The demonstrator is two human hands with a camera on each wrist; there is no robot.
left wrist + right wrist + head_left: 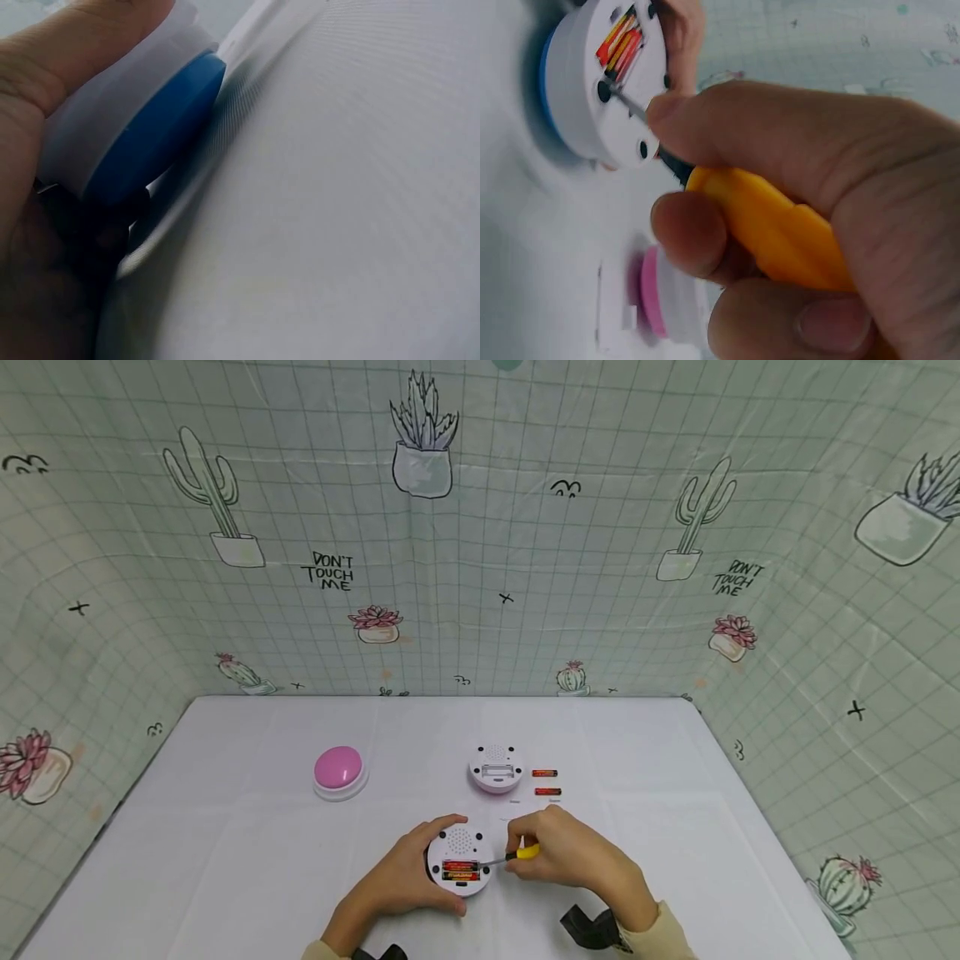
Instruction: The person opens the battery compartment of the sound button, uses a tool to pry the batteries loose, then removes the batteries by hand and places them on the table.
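Observation:
My left hand (401,878) grips a round white push-button device (459,840) by its sides, its underside turned up. The blue dome (161,127) of this device faces the table in the left wrist view. Two red-and-black batteries (461,871) sit side by side in its uncovered compartment. With the right hand (573,853) I hold a screwdriver (769,229) by its yellow handle, between thumb and curled fingers. Its thin metal shaft reaches the compartment's edge, by the end of the batteries. Whether the tip touches a battery I cannot tell.
Behind the hands lies another upturned white button device (495,757) with a bare battery compartment. Two loose batteries (545,773) lie to its right, near small pale pieces. A pink-domed button (337,767) stands upright at left on the white table (225,843). Patterned cloth (480,552) surrounds the table.

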